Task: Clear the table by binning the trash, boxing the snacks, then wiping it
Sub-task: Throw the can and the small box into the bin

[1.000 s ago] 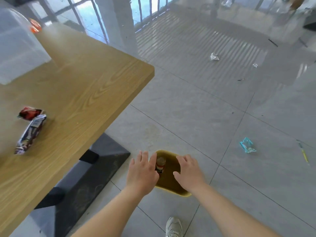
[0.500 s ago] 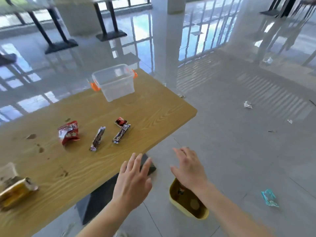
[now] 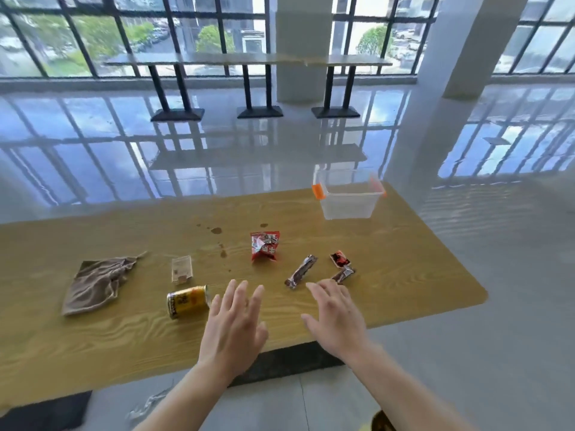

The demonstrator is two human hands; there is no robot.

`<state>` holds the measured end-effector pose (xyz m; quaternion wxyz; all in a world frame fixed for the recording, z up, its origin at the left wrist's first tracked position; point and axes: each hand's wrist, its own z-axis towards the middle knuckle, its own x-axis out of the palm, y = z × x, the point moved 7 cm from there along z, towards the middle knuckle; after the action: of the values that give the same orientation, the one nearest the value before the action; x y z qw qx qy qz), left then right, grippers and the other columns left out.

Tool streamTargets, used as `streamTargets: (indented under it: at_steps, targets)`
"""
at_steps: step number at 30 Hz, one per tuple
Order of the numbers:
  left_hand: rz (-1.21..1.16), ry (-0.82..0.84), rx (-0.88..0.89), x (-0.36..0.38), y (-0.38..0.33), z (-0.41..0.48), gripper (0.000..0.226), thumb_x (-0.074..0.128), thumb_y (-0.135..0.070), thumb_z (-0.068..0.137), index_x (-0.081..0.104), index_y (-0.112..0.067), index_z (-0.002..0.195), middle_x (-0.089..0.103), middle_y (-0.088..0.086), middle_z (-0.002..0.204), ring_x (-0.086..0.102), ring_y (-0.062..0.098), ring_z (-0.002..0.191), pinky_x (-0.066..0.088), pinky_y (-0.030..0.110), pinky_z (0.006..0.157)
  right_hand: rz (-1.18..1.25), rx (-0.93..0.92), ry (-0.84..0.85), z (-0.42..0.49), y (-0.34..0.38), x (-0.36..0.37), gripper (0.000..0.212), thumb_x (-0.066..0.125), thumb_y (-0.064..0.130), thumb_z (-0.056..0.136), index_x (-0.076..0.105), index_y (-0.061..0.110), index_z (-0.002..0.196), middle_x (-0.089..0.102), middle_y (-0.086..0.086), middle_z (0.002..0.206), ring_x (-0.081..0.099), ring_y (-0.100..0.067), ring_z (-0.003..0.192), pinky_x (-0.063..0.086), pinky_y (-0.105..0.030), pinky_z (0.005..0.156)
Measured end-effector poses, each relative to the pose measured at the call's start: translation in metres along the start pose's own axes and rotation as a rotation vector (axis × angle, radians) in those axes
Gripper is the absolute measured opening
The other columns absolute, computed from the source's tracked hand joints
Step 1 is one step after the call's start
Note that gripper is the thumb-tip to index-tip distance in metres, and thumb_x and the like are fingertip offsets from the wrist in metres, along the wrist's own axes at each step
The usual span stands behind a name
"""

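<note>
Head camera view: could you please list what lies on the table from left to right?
Crumpled brown cloth → small beige carton → red crinkled snack packet → long dark snack bar → clear plastic box with orange clips.

I am facing tall grid windows (image 3: 130, 32) with daylight pouring in, glaring off the glossy floor (image 3: 93, 150). A long bench table (image 3: 249, 59) is standing before them, white pillars (image 3: 303, 48) rising alongside.

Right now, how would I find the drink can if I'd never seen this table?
Start at the long wooden table, then find the brown cloth near its left end. Just right of the cloth, toward the near edge, lies the can. It is the only round, shiny yellow thing, tipped on its side; the rest are flat wrappers.
</note>
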<state>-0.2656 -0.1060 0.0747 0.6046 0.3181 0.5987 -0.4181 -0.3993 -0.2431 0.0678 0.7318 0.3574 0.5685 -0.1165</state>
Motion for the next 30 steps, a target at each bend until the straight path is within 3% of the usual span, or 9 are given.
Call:
streamTargets:
  at_steps: [9, 15, 20, 23, 25, 27, 30]
  targets:
    - [-0.042, -0.037, -0.202, -0.006, 0.141, -0.003, 0.068, 0.066, -0.039, 0.085, 0.044, -0.017, 0.145, 0.047, 0.016, 0.147, 0.039, 0.036, 0.141, 0.041, 0.055, 0.108, 0.065, -0.143, 0.122, 0.078, 0.114, 0.064, 0.064, 0.068, 0.038, 0.091, 0.042, 0.020, 0.147, 0.050, 0.001, 0.137, 0.046, -0.017, 0.127, 0.041, -0.029, 0.106]
    - [-0.110, 0.105, -0.234, 0.038, 0.204, 0.011, 0.075, 0.055, -0.049, 0.091, 0.022, -0.025, 0.154, 0.028, 0.007, 0.159, 0.019, 0.027, 0.150, 0.025, 0.044, 0.119, 0.058, -0.117, 0.255, 0.115, 0.153, 0.117, 0.060, 0.067, 0.036, 0.091, 0.045, 0.019, 0.145, 0.053, -0.001, 0.138, 0.049, -0.018, 0.125, 0.043, -0.029, 0.105]
    - [-0.157, 0.257, -0.197, 0.084, 0.220, 0.032, 0.083, 0.062, -0.046, 0.088, 0.019, -0.026, 0.155, 0.025, 0.007, 0.161, 0.017, 0.026, 0.150, 0.022, 0.044, 0.120, 0.046, -0.032, 0.355, 0.162, 0.166, 0.153, 0.055, 0.062, 0.033, 0.094, 0.045, 0.019, 0.145, 0.050, -0.006, 0.142, 0.046, -0.023, 0.132, 0.039, -0.036, 0.110]
    - [-0.166, 0.258, -0.185, 0.098, 0.230, 0.037, 0.080, 0.064, -0.041, 0.084, 0.025, -0.028, 0.153, 0.041, 0.003, 0.148, 0.031, 0.024, 0.141, 0.029, 0.040, 0.115, 0.035, -0.025, 0.392, 0.189, 0.176, 0.171, 0.053, 0.061, 0.032, 0.095, 0.046, 0.020, 0.144, 0.051, -0.008, 0.140, 0.048, -0.025, 0.131, 0.041, -0.038, 0.109]
    - [-0.205, 0.247, -0.198, 0.099, 0.236, 0.040, 0.077, 0.066, -0.042, 0.081, 0.033, -0.029, 0.149, 0.048, 0.000, 0.132, 0.044, 0.023, 0.126, 0.036, 0.036, 0.107, 0.043, -0.029, 0.418, 0.207, 0.184, 0.183, 0.052, 0.061, 0.031, 0.095, 0.046, 0.020, 0.144, 0.052, -0.008, 0.140, 0.049, -0.026, 0.129, 0.042, -0.039, 0.107]
    - [-0.268, 0.248, -0.247, 0.099, 0.244, 0.036, 0.071, 0.065, -0.044, 0.079, 0.038, -0.029, 0.143, 0.048, -0.003, 0.121, 0.050, 0.020, 0.109, 0.043, 0.032, 0.094, 0.052, -0.032, 0.453, 0.222, 0.190, 0.195, 0.053, 0.061, 0.030, 0.095, 0.046, 0.019, 0.144, 0.050, -0.008, 0.142, 0.049, -0.027, 0.130, 0.042, -0.040, 0.106]
    - [-0.339, 0.224, -0.335, 0.094, 0.265, 0.015, 0.068, 0.065, -0.047, 0.078, 0.041, -0.030, 0.139, 0.043, -0.006, 0.113, 0.049, 0.014, 0.099, 0.048, 0.028, 0.082, 0.068, -0.040, 0.482, 0.238, 0.203, 0.214, 0.054, 0.062, 0.030, 0.094, 0.045, 0.019, 0.144, 0.049, -0.010, 0.140, 0.049, -0.028, 0.127, 0.045, -0.040, 0.103]
